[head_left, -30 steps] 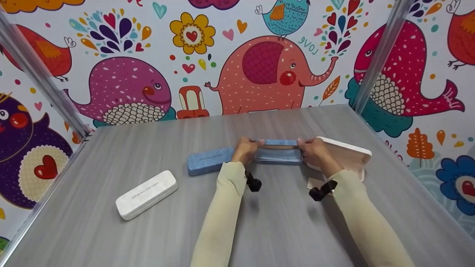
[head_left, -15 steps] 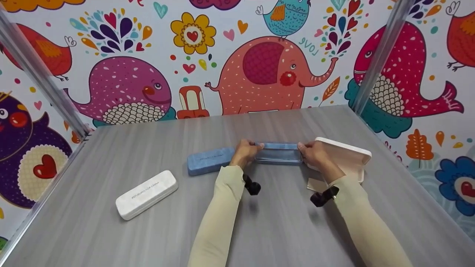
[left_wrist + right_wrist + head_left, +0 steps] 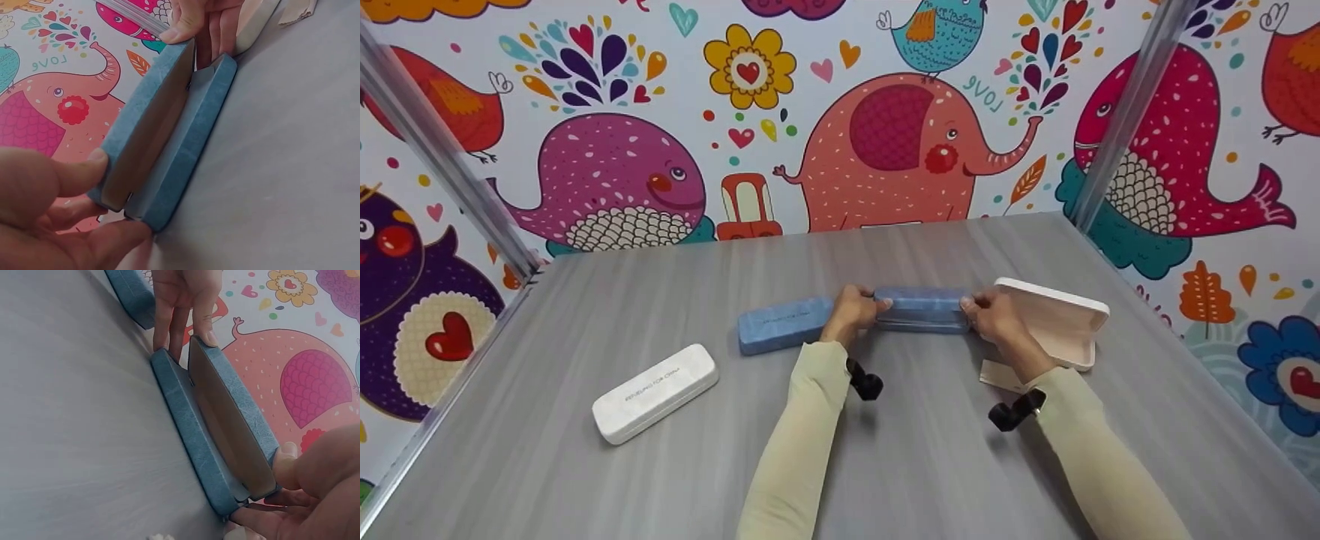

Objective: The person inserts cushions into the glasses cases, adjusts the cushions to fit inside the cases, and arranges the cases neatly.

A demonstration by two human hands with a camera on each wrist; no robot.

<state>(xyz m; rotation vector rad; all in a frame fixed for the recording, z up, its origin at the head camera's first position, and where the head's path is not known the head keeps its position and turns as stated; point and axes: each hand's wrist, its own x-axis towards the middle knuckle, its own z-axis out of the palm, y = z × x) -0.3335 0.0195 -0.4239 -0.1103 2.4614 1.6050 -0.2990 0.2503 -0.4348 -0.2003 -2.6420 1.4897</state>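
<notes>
A blue glasses case (image 3: pixel 922 307) lies on the table with its lid partly raised, its pale inside showing through the gap in both wrist views. My left hand (image 3: pixel 853 311) grips its left end, thumb on the lid's edge and fingers at the lower shell. At the opposite end my right hand (image 3: pixel 997 319) holds it likewise, with the thumb (image 3: pixel 286 464) on the lid. Just left of my left hand sits a second blue glasses case (image 3: pixel 784 326), closed. Behind my right hand stands a white glasses case (image 3: pixel 1057 322), opened wide, with a pinkish lining.
A closed white glasses case (image 3: pixel 656 394) with printed letters lies at the left on the grey table (image 3: pixel 675 487). A small beige cloth (image 3: pixel 1001 375) lies by the right wrist. A patterned wall (image 3: pixel 780 150) rises behind the table's far edge.
The blue case's lid has swung down toward the lower shell, so its top now shows and the gap is narrower. Both hands have kept their hold at the ends.
</notes>
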